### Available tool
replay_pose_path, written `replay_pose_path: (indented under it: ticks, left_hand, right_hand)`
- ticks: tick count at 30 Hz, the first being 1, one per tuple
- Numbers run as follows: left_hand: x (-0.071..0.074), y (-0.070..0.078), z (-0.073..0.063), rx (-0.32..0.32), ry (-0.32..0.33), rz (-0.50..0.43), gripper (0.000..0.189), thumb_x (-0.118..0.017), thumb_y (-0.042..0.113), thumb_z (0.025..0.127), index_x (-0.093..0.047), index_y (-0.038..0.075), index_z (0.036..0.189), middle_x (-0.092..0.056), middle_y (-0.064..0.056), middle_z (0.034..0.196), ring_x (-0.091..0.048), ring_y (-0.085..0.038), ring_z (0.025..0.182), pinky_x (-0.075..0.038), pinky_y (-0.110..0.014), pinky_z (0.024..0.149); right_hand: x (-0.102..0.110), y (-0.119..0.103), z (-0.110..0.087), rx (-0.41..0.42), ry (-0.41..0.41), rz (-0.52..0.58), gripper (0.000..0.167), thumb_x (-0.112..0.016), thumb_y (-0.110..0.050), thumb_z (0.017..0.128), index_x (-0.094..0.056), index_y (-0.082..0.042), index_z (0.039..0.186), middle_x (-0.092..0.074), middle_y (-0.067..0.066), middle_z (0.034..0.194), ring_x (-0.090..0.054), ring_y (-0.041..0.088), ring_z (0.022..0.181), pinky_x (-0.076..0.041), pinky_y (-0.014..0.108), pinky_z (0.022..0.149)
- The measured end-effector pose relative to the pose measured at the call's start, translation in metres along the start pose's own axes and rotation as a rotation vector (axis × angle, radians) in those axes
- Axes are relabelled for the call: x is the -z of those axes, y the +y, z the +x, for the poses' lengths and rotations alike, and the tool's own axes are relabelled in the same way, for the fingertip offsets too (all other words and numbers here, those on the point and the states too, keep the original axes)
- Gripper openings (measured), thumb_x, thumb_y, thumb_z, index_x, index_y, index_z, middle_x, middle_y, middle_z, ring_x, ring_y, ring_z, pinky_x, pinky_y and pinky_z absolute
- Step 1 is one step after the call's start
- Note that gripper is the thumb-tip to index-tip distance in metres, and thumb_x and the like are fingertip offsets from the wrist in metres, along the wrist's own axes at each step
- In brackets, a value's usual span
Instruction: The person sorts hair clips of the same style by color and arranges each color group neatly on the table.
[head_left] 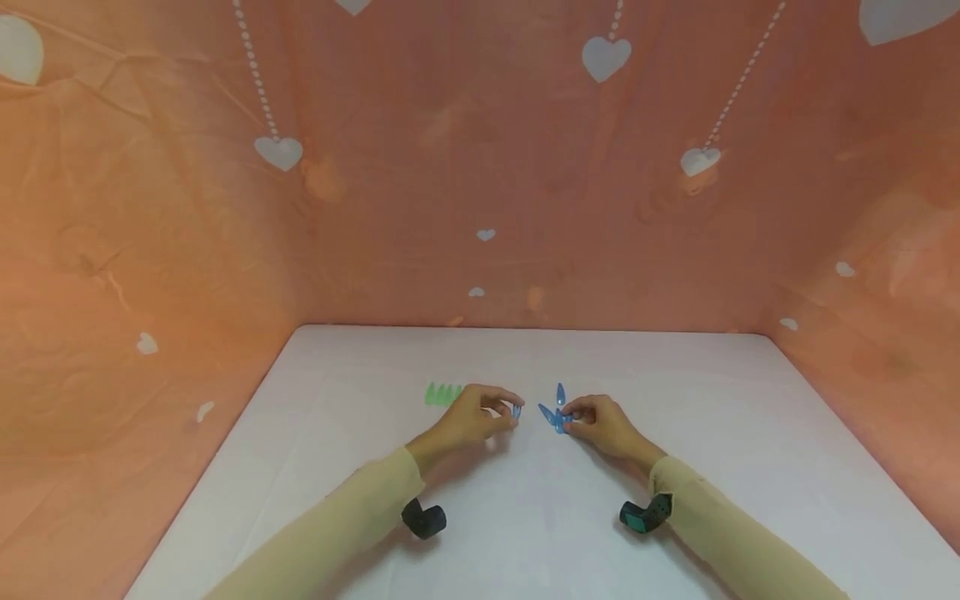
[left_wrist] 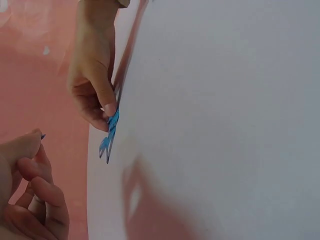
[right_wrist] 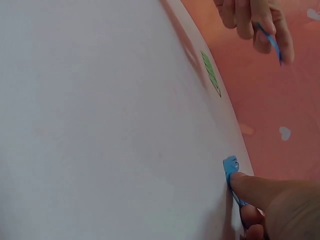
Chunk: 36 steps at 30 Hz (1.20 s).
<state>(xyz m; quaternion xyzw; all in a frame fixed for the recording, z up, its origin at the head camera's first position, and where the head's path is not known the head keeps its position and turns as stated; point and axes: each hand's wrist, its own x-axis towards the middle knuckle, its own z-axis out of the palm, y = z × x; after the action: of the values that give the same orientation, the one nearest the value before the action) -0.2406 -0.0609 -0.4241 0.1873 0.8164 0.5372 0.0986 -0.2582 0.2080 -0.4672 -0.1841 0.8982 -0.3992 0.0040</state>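
Observation:
My left hand (head_left: 474,414) is raised above the table and pinches a small translucent blue pointed plastic piece (head_left: 517,411) between thumb and fingertips. In the right wrist view this piece (right_wrist: 270,40) is slim and tapers to a tip. To the right, my right hand (head_left: 606,427) has its thumb and fingers closed on one of several similar blue pieces (head_left: 549,414) low over the tabletop. These fan out around the fingertips, and the fingers partly hide them. The left wrist view shows the cluster of blue pieces (left_wrist: 112,131) under the right thumb.
A row of several translucent green pointed pieces (head_left: 441,394) lies behind the left hand, which overlaps its right end. The white tabletop (head_left: 525,533) meets orange cloth walls (head_left: 480,183) at the back and sides. Dark wrist devices (head_left: 425,518) hang below both sleeves.

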Motion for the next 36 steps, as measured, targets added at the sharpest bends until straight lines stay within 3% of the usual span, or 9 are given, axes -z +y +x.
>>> replay_pose_path:
  ticks: [7, 13, 21, 31, 36]
  left_hand:
    - [0.024, -0.009, -0.012, 0.010, 0.007, -0.002, 0.030, -0.072, 0.007, 0.090, -0.072, 0.004, 0.119, -0.068, -0.007, 0.093, -0.060, -0.014, 0.079, -0.054, -0.032, 0.060]
    - [0.049, -0.025, -0.020, -0.011, 0.042, 0.014, 0.030, -0.072, 0.004, 0.089, -0.070, -0.002, 0.118, -0.068, -0.011, 0.094, -0.063, -0.016, 0.076, -0.052, -0.029, 0.058]
    - [0.075, -0.043, -0.032, 0.036, 0.081, 0.071, 0.028, -0.072, 0.005, 0.089, -0.071, -0.001, 0.117, -0.068, -0.011, 0.092, -0.059, -0.015, 0.079, -0.049, -0.027, 0.058]
    - [0.088, -0.059, -0.040, 0.082, 0.062, 0.185, 0.026, -0.073, 0.000, 0.086, -0.072, -0.002, 0.112, -0.066, -0.004, 0.084, -0.057, -0.010, 0.077, -0.047, -0.021, 0.066]
    - [0.089, -0.062, -0.042, 0.082, 0.035, 0.274, 0.023, -0.073, 0.002, 0.088, -0.073, 0.002, 0.110, -0.063, -0.002, 0.082, -0.056, -0.012, 0.079, -0.047, -0.025, 0.075]
  right_hand:
    - [-0.002, -0.002, 0.001, -0.023, 0.006, 0.003, 0.019, -0.073, -0.009, 0.091, -0.074, -0.002, 0.109, -0.068, 0.011, 0.098, -0.049, 0.014, 0.086, -0.039, 0.022, 0.072]
    - [-0.002, -0.002, 0.001, -0.023, 0.011, -0.001, 0.019, -0.073, -0.009, 0.091, -0.074, -0.001, 0.108, -0.067, 0.011, 0.096, -0.048, 0.016, 0.084, -0.039, 0.022, 0.070]
    - [-0.002, -0.003, -0.001, -0.039, -0.003, 0.010, 0.019, -0.073, -0.008, 0.091, -0.074, -0.001, 0.108, -0.065, 0.009, 0.094, -0.047, 0.017, 0.083, -0.037, 0.023, 0.069]
    - [0.000, -0.002, -0.002, -0.023, -0.003, 0.014, 0.019, -0.073, -0.008, 0.091, -0.074, -0.001, 0.108, -0.066, 0.010, 0.095, -0.047, 0.015, 0.082, -0.038, 0.022, 0.069]
    - [0.000, 0.000, -0.003, -0.014, -0.004, 0.017, 0.019, -0.073, -0.008, 0.091, -0.074, -0.001, 0.108, -0.066, 0.011, 0.095, -0.047, 0.016, 0.082, -0.038, 0.023, 0.069]
